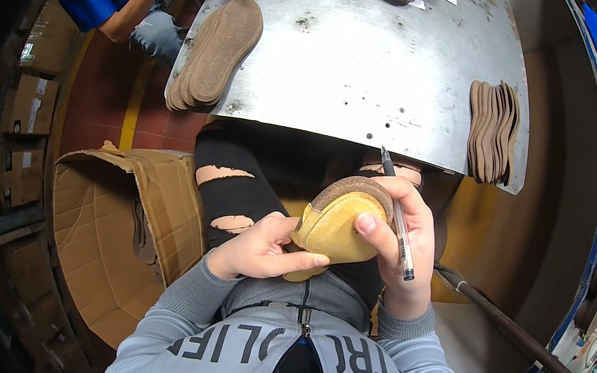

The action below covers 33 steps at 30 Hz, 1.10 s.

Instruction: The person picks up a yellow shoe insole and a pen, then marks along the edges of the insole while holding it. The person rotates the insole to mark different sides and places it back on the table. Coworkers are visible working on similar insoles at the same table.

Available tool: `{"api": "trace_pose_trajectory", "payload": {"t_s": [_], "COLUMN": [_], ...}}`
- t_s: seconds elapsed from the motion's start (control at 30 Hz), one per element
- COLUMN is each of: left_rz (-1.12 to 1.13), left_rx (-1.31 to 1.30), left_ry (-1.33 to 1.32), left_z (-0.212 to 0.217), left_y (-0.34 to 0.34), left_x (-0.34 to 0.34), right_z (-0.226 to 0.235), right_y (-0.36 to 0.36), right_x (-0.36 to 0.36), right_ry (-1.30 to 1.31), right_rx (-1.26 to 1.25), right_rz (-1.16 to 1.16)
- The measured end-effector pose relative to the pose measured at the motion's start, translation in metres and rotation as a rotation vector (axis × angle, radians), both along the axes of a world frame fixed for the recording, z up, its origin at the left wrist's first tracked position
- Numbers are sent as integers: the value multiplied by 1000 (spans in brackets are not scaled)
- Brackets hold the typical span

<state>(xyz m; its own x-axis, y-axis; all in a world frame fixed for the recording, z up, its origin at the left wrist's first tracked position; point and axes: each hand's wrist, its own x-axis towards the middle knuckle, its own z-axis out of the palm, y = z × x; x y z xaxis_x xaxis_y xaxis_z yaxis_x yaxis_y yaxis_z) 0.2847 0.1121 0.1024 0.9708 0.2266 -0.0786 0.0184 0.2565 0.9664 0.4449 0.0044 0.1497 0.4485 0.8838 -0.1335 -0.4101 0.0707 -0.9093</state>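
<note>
Below the worktop (356,68) edge, over the lap, both hands clasp the insole (334,227) — left hand (258,248) beneath, right hand (400,235) beside, also pinching a pen (398,216) — its long axis pointing away.

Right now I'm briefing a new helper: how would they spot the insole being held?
Start at the grey metal worktable; just below its near edge, over the person's lap, both hands meet. The left hand and the right hand, which also grips a clear pen, hold a yellow-faced insole. Unlike the stacked brown insoles on the table, it is single and bent.
</note>
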Motion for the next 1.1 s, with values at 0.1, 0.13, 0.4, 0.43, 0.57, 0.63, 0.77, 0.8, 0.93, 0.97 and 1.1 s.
{"api": "trace_pose_trajectory", "payload": {"t_s": [0.1, 0.13, 0.4, 0.43, 0.57, 0.63, 0.77, 0.8, 0.93, 0.97, 1.1], "left_rz": [-25, -34, -110, -127, -90, -82, -106, -112, -86, -87, -140], "left_rx": [9, 11, 156, 172, 141, 141, 114, 124, 75, 62, -10], "left_ry": [0, 0, -1, 17, -11, -28, 23, 17, 23, 61, 250], "left_z": [1, 1, 2, 3, 4, 4, 5, 6, 8, 9, 8], "left_y": [1, 1, 9, 9, 6, 4, 5, 5, 4, 5, 18], "left_x": [0, 1, 1, 0, 2, 1, -1, -1, 1, 2, 0], "right_z": [0, 0, -4, -5, -5, -3, 1, 2, -1, -2, -13], "right_y": [-1, -2, -4, -4, -3, -3, -5, -5, -4, -3, 3], "right_x": [1, 1, 0, 0, -1, -1, 2, 2, 2, 2, 14], "right_ry": [68, 108, 136, 145, 92, 89, -29, -38, -26, -31, 83], "right_rx": [6, 8, 41, 55, 54, 44, 38, 36, 54, 30, 69], "right_rz": [0, 4, 4, 7, -14, -21, -6, -9, -33, -69, -246]}}
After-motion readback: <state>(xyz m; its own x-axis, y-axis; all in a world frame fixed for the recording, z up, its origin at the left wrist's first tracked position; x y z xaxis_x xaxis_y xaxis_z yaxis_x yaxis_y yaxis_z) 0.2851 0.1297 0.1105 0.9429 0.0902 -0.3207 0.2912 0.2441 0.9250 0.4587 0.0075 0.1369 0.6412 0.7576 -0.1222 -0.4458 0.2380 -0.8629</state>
